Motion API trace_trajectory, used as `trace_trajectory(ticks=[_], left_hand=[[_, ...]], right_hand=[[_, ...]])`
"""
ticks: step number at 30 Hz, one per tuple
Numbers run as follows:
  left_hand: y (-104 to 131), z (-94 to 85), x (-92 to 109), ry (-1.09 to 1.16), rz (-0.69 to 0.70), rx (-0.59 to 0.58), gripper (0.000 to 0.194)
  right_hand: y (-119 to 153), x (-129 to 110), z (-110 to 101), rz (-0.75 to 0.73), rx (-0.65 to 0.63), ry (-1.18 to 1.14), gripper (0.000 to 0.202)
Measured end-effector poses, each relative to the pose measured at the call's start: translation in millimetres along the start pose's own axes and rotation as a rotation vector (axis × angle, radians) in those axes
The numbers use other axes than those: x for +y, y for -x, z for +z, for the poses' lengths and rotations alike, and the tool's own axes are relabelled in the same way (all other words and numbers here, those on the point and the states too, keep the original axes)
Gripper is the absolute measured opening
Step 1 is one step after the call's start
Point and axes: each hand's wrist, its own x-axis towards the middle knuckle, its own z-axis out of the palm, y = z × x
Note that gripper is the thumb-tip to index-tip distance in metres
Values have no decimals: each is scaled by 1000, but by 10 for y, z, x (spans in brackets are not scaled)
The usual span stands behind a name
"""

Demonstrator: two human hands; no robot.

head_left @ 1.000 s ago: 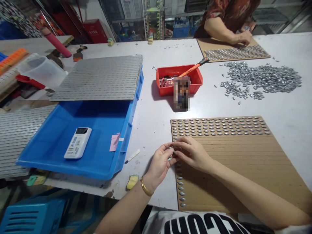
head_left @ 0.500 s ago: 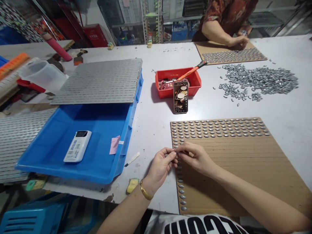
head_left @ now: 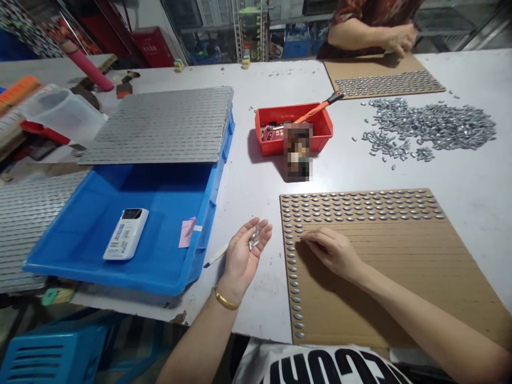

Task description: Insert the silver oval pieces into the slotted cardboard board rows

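Note:
My left hand (head_left: 245, 250) is palm up beside the board's left edge, its fingers loosely cupped around several small silver spindle-shaped metal pieces (head_left: 253, 240). My right hand (head_left: 334, 250) reaches over the brown corrugated cardboard (head_left: 400, 277), thumb and forefinger pinched on one such piece at a groove, mostly hidden by the fingertips. Rows of the same metal pieces (head_left: 360, 205) fill the top grooves of the board. A single column of them (head_left: 295, 291) runs down its left edge, with one more beside it in the row just above my right fingertips.
A blue tray (head_left: 160, 282) at left holds a white device (head_left: 126, 234); a filled grey board (head_left: 164, 128) lies across it. Ahead stand a red bin (head_left: 276, 146) and a pixelated upright object (head_left: 298, 154). Loose metal pieces (head_left: 448, 128) lie right, near a co-worker's hands (head_left: 400, 40) and board.
My hands have moved apart: the left went left and opened upward, showing the metal pieces, while the right shifted slightly right over the board. The co-worker's hands rose from their board.

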Motion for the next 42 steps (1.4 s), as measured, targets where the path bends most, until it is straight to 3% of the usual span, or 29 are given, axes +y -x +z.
trace_trajectory(ticks=[6,15,20,24,32,42], left_hand=[[69,43,-98,-60,-50,-59,19],[85,56,-163,-51,-92,-122,22],[117,82,-153,-35,-178,-160,28],[109,67,-177,-7,-237,-195,31],[83,38,-243,59,-267,-198,31],[85,62,-289,118,-329,-263,26]], right_hand=[[2,59,140,-74,-25,152,24],[-26,54,126,-134,-103,372,24],[-25,30,98,-118,-125,336,23],[-91,-114,67,-91,-47,260,26],[-299,-344,174,-243,-95,175,25],[-173,-353,233,-371,-124,206,26]])
